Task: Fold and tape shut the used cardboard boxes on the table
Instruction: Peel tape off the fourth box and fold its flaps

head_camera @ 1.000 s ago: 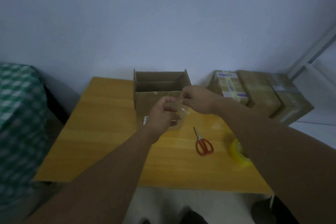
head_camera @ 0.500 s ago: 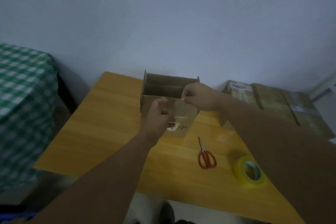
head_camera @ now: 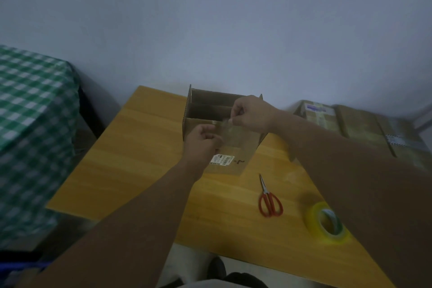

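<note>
Since earlier the left hand (head_camera: pixel 203 138) and right hand (head_camera: pixel 252 114) are wider apart, each pinching an end of the clear tape strip (head_camera: pixel 225 127) between them. The open brown cardboard box (head_camera: pixel 245 149) sits just beyond both hands. Likely risk: the strip slackens, sticks to itself or lands crooked.

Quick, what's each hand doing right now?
Left hand: pinching one end of the clear tape strip.
Right hand: pinching its other end.

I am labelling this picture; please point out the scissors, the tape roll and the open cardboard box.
scissors (head_camera: pixel 266 193), head view, at the pivot above the red handles.
tape roll (head_camera: pixel 314 222), head view, on its yellow outer side.
open cardboard box (head_camera: pixel 243 147), head view, on its front wall.
</note>
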